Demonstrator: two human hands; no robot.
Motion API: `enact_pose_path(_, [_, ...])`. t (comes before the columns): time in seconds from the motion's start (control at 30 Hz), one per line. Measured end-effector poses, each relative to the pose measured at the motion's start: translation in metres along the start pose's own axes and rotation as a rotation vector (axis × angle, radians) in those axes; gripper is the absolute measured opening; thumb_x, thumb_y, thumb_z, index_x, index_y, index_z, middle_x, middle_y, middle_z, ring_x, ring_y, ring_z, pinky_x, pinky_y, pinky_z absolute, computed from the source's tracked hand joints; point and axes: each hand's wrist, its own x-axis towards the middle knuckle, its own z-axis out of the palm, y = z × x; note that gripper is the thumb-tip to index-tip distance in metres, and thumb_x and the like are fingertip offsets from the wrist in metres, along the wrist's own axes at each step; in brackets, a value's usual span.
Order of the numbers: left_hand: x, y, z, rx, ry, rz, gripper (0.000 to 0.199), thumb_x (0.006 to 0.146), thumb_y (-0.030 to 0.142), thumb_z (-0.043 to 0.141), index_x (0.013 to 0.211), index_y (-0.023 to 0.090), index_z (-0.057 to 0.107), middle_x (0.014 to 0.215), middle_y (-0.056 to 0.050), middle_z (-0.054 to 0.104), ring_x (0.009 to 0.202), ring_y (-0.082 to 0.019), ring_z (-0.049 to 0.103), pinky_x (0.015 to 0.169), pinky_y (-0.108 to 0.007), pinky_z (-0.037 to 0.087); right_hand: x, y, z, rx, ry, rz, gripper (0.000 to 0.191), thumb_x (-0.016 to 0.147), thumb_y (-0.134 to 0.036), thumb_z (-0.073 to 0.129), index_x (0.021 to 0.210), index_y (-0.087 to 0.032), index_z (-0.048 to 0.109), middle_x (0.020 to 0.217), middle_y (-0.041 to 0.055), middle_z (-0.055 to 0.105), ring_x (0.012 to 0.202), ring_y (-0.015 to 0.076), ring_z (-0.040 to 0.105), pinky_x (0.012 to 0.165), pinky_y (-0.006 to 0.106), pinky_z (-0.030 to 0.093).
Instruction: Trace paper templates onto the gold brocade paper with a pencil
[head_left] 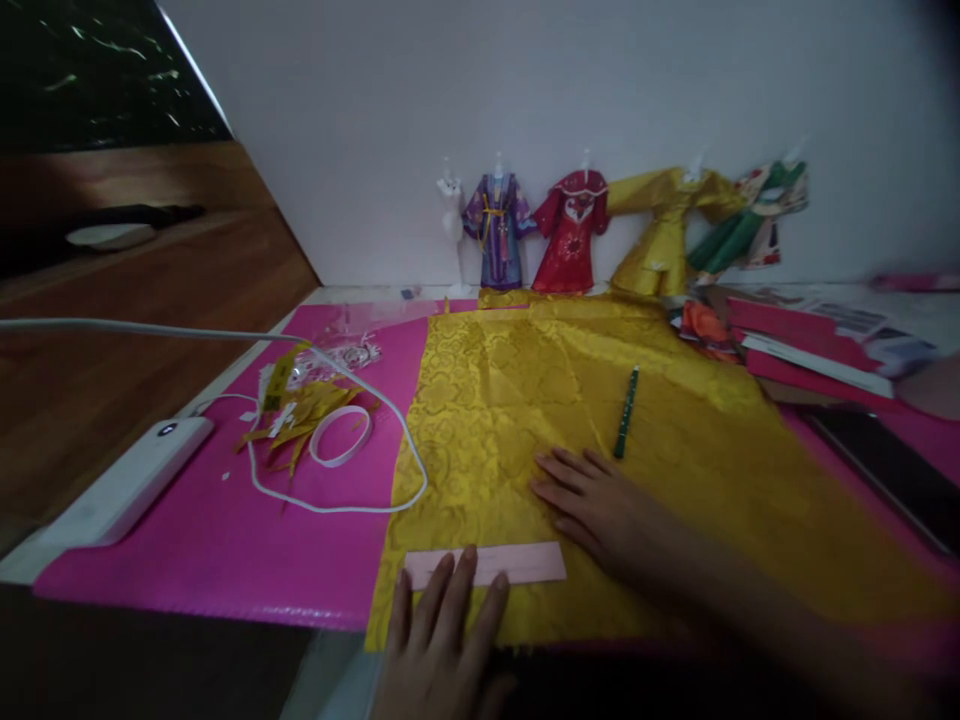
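From where I'm standing, the yellow cloth (487, 480) is covering the middle of the worktop (337, 294), its front-left corner lying just over the front edge of the pink mat (300, 575). Near that corner, the pink paper strip (534, 563) is lying roughly along the front edge. The person's left hand (442, 640) is resting with fingers spread over the strip, pinching nothing; its thumb is too dim to judge. The right hand (596, 505) is lying flat on the cloth, fingers slightly parted and gripping nothing. The strip's right end is sitting free of any fingertip, so a sideways push by the left hand could be swinging it askew. The cloth is looking slippery to me, and uneven pressure between the hands could be rucking it or dragging it off the front edge. The green pen (627, 415) is lying just beyond the right fingers, where a stray nudge could be rolling it or marking the fabric. Towards the left edge, a loop of white cable (341, 509) is crossing the cloth's border, so a tug there could be shifting the fabric too.
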Motion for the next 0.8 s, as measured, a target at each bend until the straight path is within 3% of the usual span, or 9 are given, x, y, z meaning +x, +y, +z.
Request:
enact_pose_path(0.17, [0.002, -0.001, -0.002, -0.013, 0.012, -0.004, 0.055, 0.089, 0.055, 0.061, 0.133, 0.022, 0.06, 0.131, -0.013, 0.065, 0.12, -0.033, 0.057, 0.121, -0.056, 0.009, 0.002, 0.0, -0.002, -0.001, -0.015, 0.013, 0.04, 0.106, -0.033, 0.041, 0.142, -0.025, 0.056, 0.157, 0.0091, 0.045, 0.144, 0.0302, 0.041, 0.116, 0.056, 0.036])
enact_pose_path(0.43, [-0.012, 0.008, -0.006, 0.055, -0.052, -0.002, 0.081, 0.086, 0.08, 0.047, 0.143, 0.023, 0.05, 0.136, -0.016, 0.062, 0.124, -0.032, 0.057, 0.105, -0.05, 0.036, -0.003, 0.009, 0.015, 0.006, 0.056, -0.007, 0.043, 0.102, -0.028, 0.046, 0.144, -0.025, 0.055, 0.155, 0.0099, 0.048, 0.144, 0.0302, 0.041, 0.114, 0.058, 0.037])
enact_pose_path(0.57, [-0.015, 0.012, -0.006, 0.088, -0.065, 0.009, 0.086, 0.08, 0.08, 0.057, 0.143, 0.021, 0.05, 0.134, -0.016, 0.063, 0.122, -0.036, 0.058, 0.102, -0.052, 0.041, -0.005, 0.016, 0.022, -0.043, 0.056, -0.041, 0.043, 0.104, -0.031, 0.041, 0.146, -0.026, 0.053, 0.155, 0.0094, 0.048, 0.144, 0.0302, 0.042, 0.112, 0.058, 0.04])
enact_pose_path(0.8, [-0.016, 0.016, -0.009, 0.105, -0.092, -0.021, 0.087, 0.08, 0.085, 0.05, 0.141, 0.023, 0.051, 0.134, -0.013, 0.064, 0.119, -0.034, 0.061, 0.097, -0.052, 0.046, -0.005, 0.02, 0.025, -0.072, 0.045, -0.053, 0.044, 0.105, -0.034, 0.039, 0.146, -0.026, 0.053, 0.153, 0.0098, 0.05, 0.141, 0.0323, 0.046, 0.109, 0.06, 0.044])
